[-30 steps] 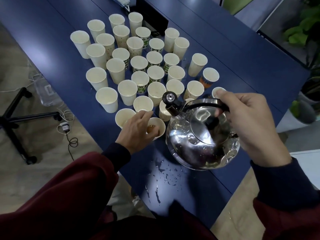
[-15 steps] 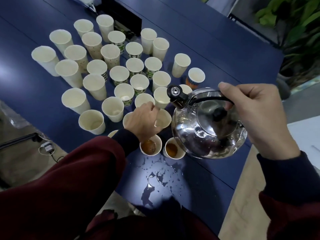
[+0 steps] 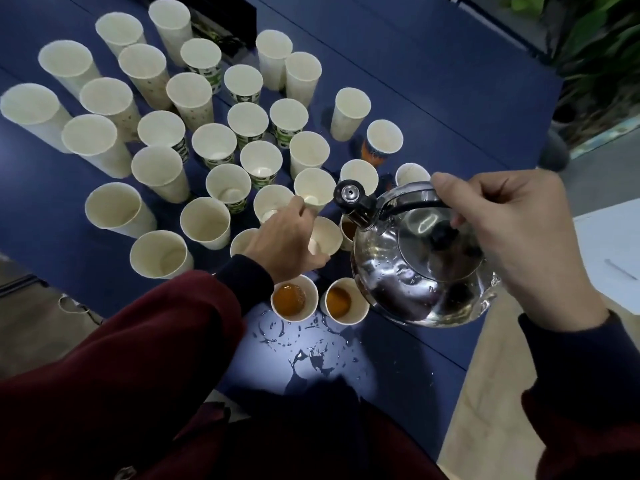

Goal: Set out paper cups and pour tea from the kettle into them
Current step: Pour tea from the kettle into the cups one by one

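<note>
Head cam: the right grip (image 3: pixel 512 244) is wrapped round the black handle (image 3: pixel 415 204) of the shiny round steel kettle (image 3: pixel 415 271). The kettle hangs just over the dark blue bench (image 3: pixel 433 98), its spout (image 3: pixel 360 209) aimed at the cups. The left grip (image 3: pixel 284 240) looks curled on a short empty white paper cup (image 3: pixel 325 237) right by the spout, thumb on its near side. 2 tea-filled paper cups (image 3: pixel 293 299) sit at the near edge, w/ the kettle belly practically over 1 of them.

Risks imo:
- The bench has a puddle (image 3: pixel 311 358), so light cups could skid.
- The kettle bottom could clip a filled cup.
- 30-ish cups are packed tight, so 1 nudge = dominoes.

Labels: there are some green-printed cups (image 3: pixel 242 97) and 1 orange-patterned cup (image 3: pixel 379 152). Nothing readable tbh.
</note>
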Demonstrator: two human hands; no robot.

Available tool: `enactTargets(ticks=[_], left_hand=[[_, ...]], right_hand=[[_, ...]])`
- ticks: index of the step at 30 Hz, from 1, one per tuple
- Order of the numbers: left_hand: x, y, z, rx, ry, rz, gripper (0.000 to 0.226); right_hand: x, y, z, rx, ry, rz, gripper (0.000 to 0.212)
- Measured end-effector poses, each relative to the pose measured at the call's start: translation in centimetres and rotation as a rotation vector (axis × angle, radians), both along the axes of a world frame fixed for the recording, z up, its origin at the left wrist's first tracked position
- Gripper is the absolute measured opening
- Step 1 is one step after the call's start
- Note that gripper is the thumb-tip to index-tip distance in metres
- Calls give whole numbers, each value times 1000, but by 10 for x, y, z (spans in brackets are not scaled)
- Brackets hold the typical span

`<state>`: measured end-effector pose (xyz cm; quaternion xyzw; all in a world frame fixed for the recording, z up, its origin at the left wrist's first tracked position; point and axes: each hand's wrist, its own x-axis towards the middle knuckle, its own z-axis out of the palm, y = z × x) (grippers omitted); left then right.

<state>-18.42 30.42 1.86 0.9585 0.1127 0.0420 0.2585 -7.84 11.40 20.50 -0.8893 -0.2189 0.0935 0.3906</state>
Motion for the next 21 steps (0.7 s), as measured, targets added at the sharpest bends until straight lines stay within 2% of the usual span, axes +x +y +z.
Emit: enactTargets(ticks=[4,11,21], left_hand=[[2,1,-3,-13,15,15,68],[1,4,-1,3,49,-35,86],[1,-10,-10,-24,-6,11,67]], right_hand=[[2,1,0,-19,2,8,49],[3,-1,1,-37,5,9,49],[-2,-8,5,-60,18,10,50]])
